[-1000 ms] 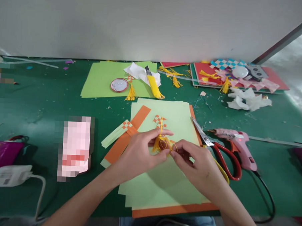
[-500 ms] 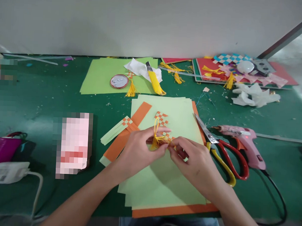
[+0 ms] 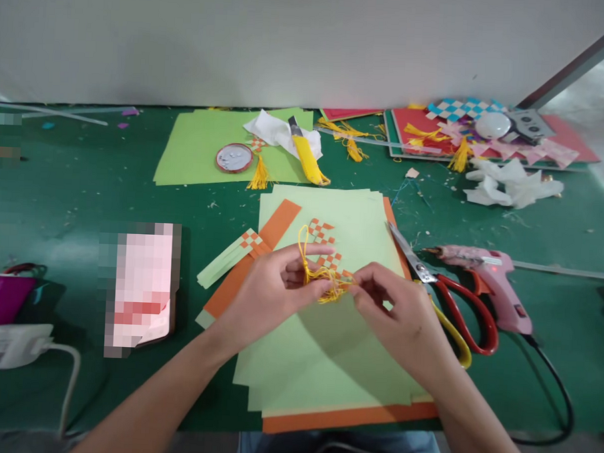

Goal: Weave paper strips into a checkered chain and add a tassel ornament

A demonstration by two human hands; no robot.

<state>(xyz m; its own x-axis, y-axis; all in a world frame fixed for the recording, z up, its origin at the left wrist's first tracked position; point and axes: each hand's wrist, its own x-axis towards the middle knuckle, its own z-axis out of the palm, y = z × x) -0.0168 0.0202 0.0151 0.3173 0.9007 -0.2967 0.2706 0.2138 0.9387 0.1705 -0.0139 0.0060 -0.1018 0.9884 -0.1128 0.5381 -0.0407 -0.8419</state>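
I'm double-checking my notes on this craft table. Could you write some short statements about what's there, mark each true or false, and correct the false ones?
1. The left hand holds a yellow tassel. True.
2. The right hand holds the scissors. False: it pinches at the yellow tassel; the scissors lie unheld.
3. The scissors lie between the right hand and the pink glue gun. True.
4. The yellow-handled knife lies underneath the white tissue. False: it lies partly on top of the white tissue.
5. The red-rimmed round dish sits on the bright green paper. True.
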